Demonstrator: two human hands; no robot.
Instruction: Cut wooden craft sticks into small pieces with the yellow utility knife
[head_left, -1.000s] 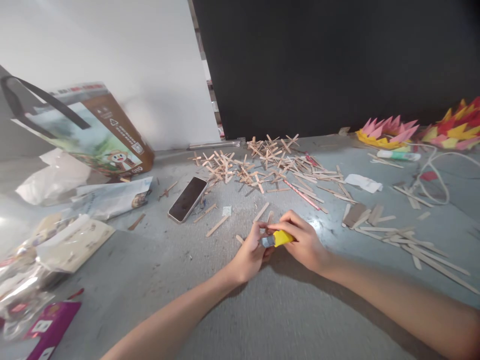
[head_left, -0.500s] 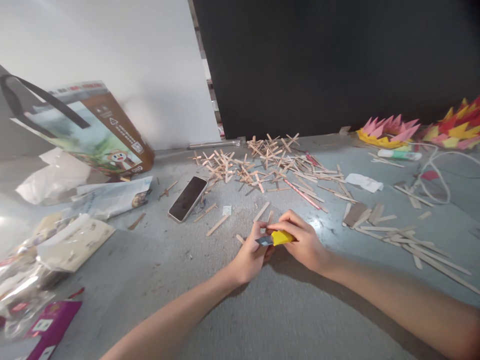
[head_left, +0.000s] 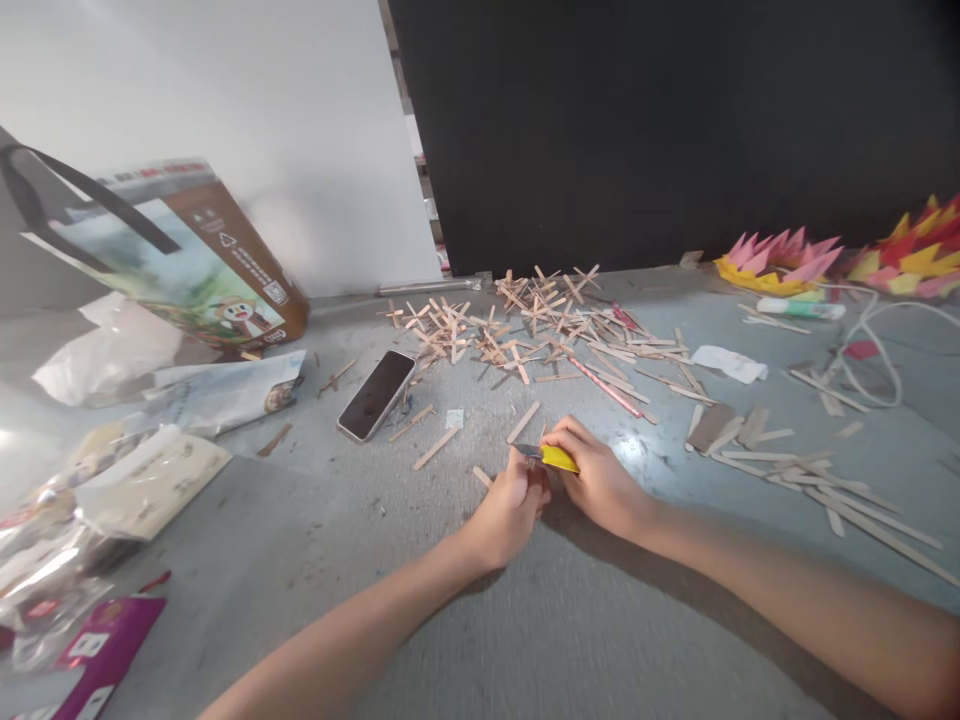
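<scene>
My right hand (head_left: 600, 482) is closed around a yellow utility knife (head_left: 556, 457), its grey blade end pointing left. My left hand (head_left: 510, 510) is curled shut just left of it, fingers pinched at the blade tip; what they pinch is hidden, perhaps a small wooden stick. Both hands rest low on the grey surface (head_left: 525, 620). Loose wooden sticks (head_left: 522, 423) lie just beyond the hands, and a heap of stick crosses (head_left: 517, 325) sits further back.
A phone (head_left: 376, 395) lies face up left of the sticks. A printed bag (head_left: 180, 255), plastic packets (head_left: 142, 480) and a purple box (head_left: 105, 650) crowd the left. Longer sticks (head_left: 810, 475), a white cable (head_left: 877, 350), a glue tube (head_left: 799, 310) and paper flowers (head_left: 780, 262) are on the right.
The knife has tilted and shifted slightly up and away, its blade now lower against the left fingers. Both hands moved a little further from me.
</scene>
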